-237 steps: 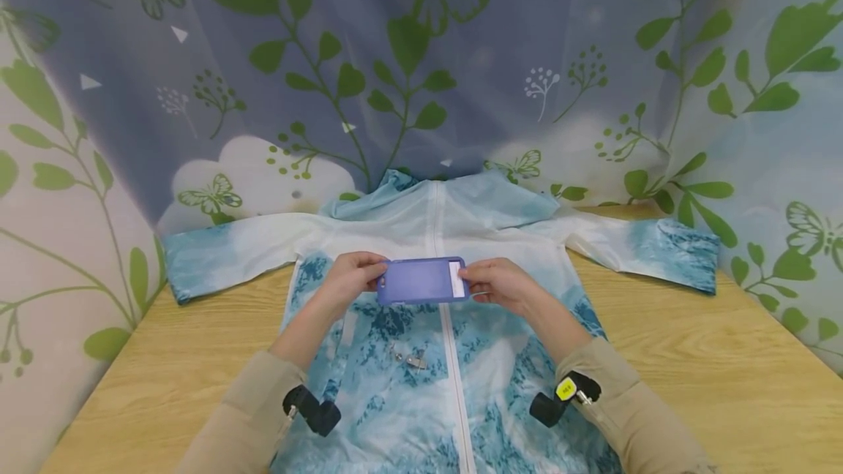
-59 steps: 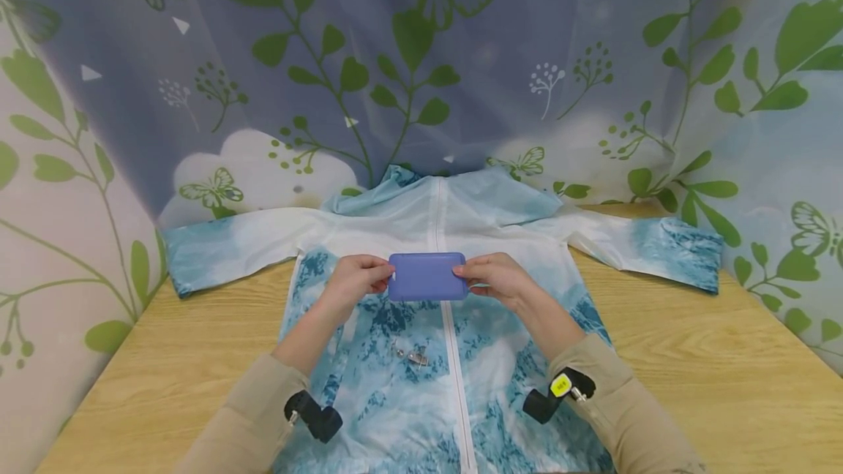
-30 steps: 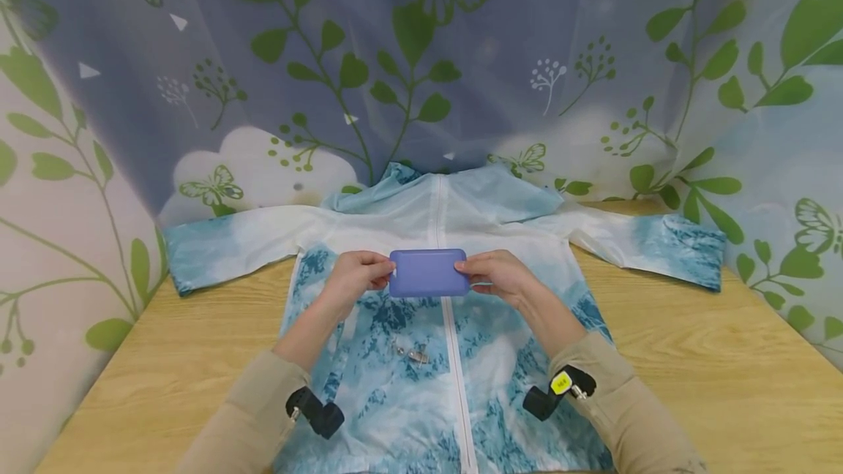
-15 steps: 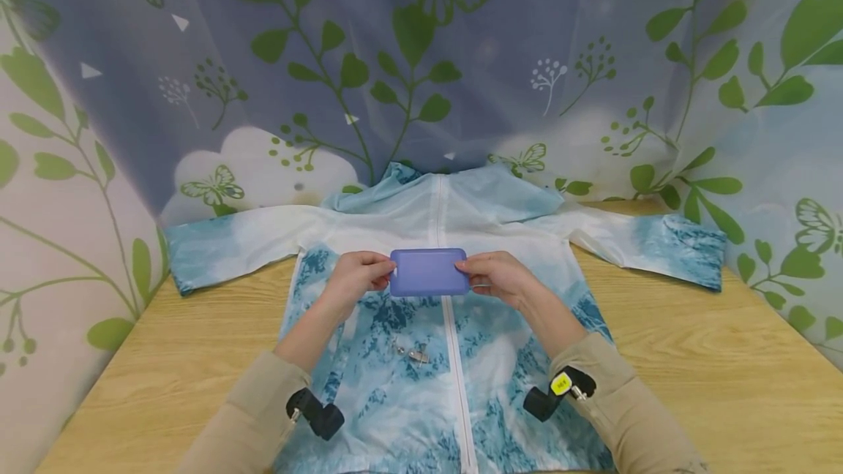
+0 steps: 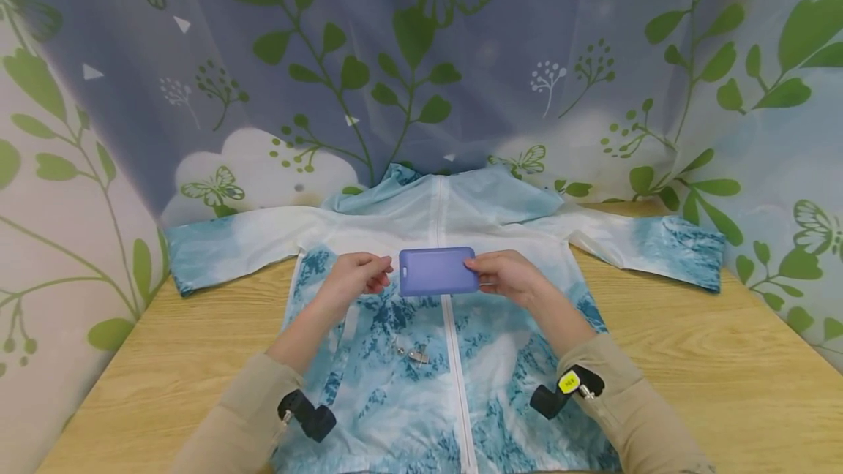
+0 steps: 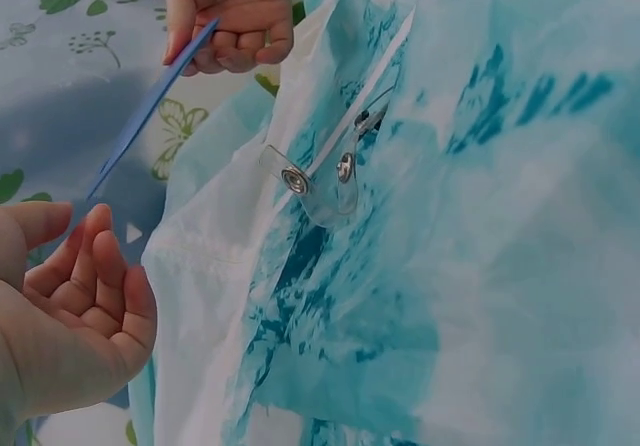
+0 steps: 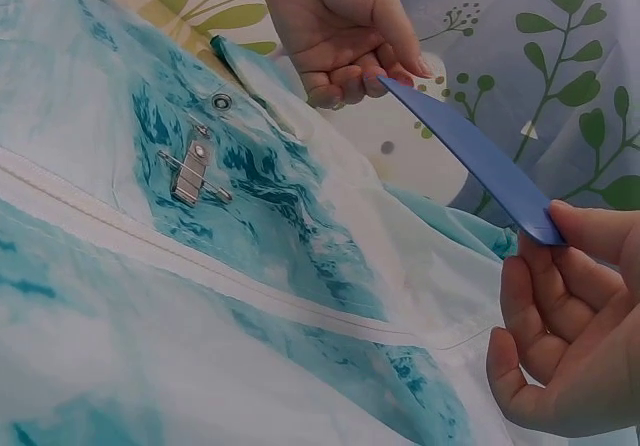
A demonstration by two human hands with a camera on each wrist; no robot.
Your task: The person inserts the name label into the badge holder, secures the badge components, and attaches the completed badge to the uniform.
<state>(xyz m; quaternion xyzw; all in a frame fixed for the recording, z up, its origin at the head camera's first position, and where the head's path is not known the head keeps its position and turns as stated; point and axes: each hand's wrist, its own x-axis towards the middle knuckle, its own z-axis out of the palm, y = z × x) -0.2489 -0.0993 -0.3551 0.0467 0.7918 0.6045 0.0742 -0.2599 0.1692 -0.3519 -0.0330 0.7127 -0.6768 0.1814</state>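
A purple-blue badge holder [image 5: 436,271] with a small slot at its left end is held level above the jacket. My right hand [image 5: 510,276] pinches its right end between thumb and fingers, seen edge-on in the right wrist view. Just off the slotted end, my left hand [image 5: 358,280] has loosely curled fingers and holds nothing, with a small gap in the head view. On the jacket below lies a metal badge clip [image 7: 190,171] with a pin, plus a clear snap strap [image 6: 320,201]. The side of the holder turned away from the head camera is hidden.
Spread flat on the wooden table [image 5: 711,357] is a blue-and-white zip jacket [image 5: 395,415], sleeves out to both sides. A patterned curtain [image 5: 494,79] with leaves and butterflies hangs behind and along the sides.
A white card showing at the holder's right end earlier is no longer visible. My left hand has let go of the holder, and my right hand has shifted it slightly right.
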